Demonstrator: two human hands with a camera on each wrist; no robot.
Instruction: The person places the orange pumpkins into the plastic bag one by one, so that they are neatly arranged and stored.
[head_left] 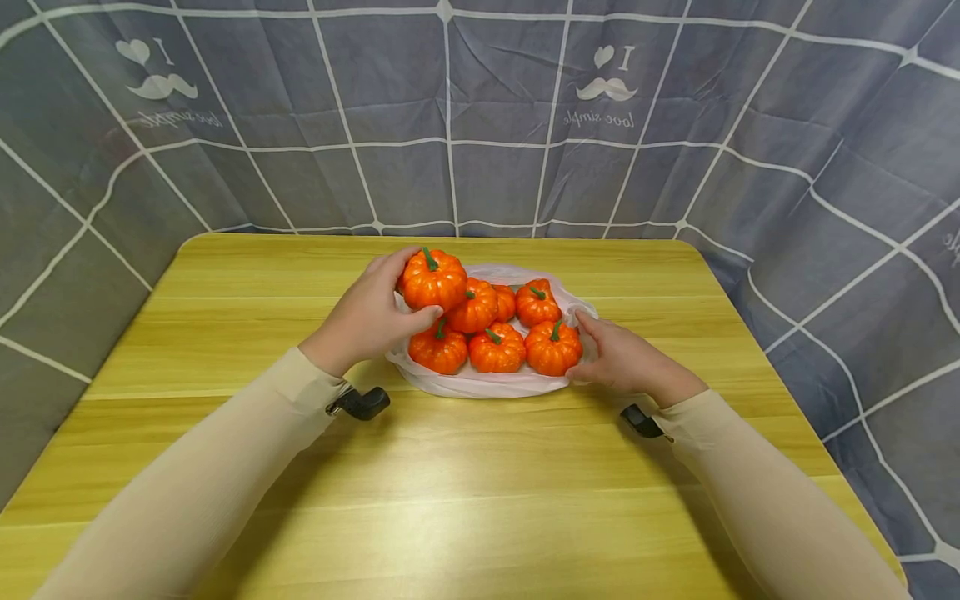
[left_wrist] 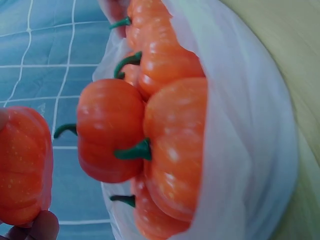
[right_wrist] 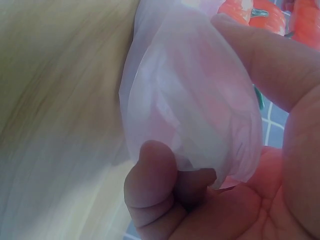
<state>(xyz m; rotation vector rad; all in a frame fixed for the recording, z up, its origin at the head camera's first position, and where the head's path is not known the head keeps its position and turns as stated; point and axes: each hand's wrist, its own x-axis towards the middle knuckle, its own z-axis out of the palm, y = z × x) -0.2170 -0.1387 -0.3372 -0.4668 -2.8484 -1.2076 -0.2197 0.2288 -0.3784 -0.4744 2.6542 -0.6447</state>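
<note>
My left hand point(head_left: 366, 315) grips a small orange pumpkin point(head_left: 442, 285) with a green stem, raised over the left side of a white plastic bag point(head_left: 480, 383). In the left wrist view this held pumpkin point(left_wrist: 22, 167) is apart from the others, with fingertips on its lower edge. Several similar pumpkins point(head_left: 497, 350) lie inside the open-mouthed bag, some partly behind others. At the bag's right edge, my right hand point(head_left: 626, 360) holds the plastic. The right wrist view shows curled fingers point(right_wrist: 155, 175) and the thumb around the thin bag wall point(right_wrist: 195, 110).
The bag stands on a yellow wood-grain table point(head_left: 450, 492), toward its far edge. A grey curtain point(head_left: 495, 100) with white grid lines hangs behind and at both sides. Dark wrist devices point(head_left: 363, 403) are strapped under both sleeves.
</note>
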